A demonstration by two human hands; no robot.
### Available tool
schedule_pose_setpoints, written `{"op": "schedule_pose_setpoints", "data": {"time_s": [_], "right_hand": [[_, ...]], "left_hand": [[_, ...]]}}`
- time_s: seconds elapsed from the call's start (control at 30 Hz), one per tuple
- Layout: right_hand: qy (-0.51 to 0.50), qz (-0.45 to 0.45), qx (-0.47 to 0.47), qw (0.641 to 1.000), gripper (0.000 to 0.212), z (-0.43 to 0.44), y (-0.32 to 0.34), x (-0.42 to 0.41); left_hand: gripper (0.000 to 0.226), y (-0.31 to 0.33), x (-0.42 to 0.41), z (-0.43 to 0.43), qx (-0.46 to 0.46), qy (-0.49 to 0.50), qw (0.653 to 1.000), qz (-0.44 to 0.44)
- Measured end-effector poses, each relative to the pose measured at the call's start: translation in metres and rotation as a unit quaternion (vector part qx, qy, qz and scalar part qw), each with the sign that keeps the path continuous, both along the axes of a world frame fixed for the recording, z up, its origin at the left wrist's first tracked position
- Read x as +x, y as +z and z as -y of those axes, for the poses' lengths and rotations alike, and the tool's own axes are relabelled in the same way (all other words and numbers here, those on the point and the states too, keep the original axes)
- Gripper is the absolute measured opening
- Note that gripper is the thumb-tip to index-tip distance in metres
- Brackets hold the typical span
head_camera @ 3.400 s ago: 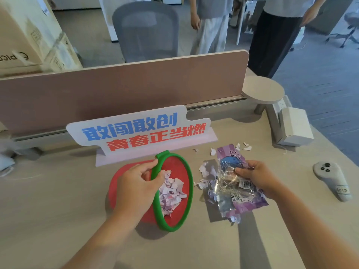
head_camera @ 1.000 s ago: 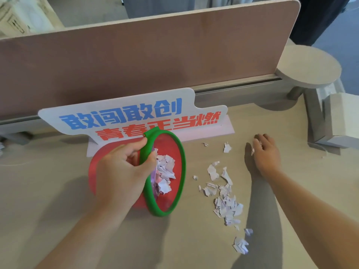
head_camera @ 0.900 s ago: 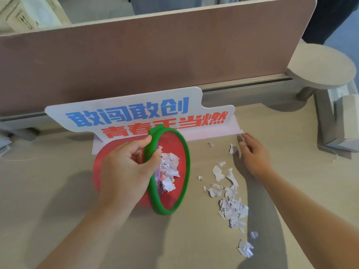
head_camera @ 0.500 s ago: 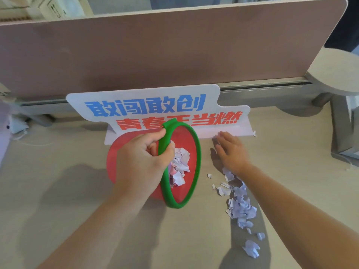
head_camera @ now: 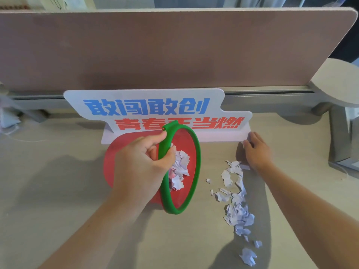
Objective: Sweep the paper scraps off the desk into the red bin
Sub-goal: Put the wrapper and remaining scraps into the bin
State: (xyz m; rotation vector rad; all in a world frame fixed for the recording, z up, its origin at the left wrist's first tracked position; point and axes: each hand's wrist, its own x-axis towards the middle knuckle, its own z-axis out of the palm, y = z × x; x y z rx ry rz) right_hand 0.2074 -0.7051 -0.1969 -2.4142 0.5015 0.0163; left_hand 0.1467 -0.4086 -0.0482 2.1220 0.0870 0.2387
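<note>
Four left-hand fingers (head_camera: 171,155) curl around the red bin's (head_camera: 114,162) rim.

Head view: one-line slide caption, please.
Left hand tips the red bin toward paper scraps on the desk; right hand lies flat beyond them.

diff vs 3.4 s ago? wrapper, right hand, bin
The purple wrapper is gone from view. The right hand, then holding it, now lies flat on the desk beside the loose scraps. Unchanged: left hand gripping the tipped red bin.
</note>
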Motion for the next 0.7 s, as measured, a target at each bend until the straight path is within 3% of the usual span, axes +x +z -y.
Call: {"op": "schedule_pose_setpoints", "data": {"time_s": [0.1,0.33,0.53,0.7], "right_hand": [[0.02,0.014,0.0,1.0,0.011,-0.01,-0.005,-0.019],[0.051,-0.045,-0.047,0.997,0.045,-0.038,-0.025,-0.058],[-0.013,0.032,-0.025,0.999,0.015,-0.062,-0.012,-0.082],[0.075,0.019,-0.028,0.997,0.025,-0.069,-0.004,-0.072]], "left_hand": [[0.03,0.0,-0.002,0.001,-0.005,-0.005,1.0,-0.001],[0.029,-0.002,-0.004,0.0,0.012,-0.029,0.999,0.012],[0.028,-0.001,-0.006,0.001,-0.019,-0.042,0.999,0.029],[0.029,-0.001,-0.008,0.0,-0.025,-0.048,0.998,0.041]]}}
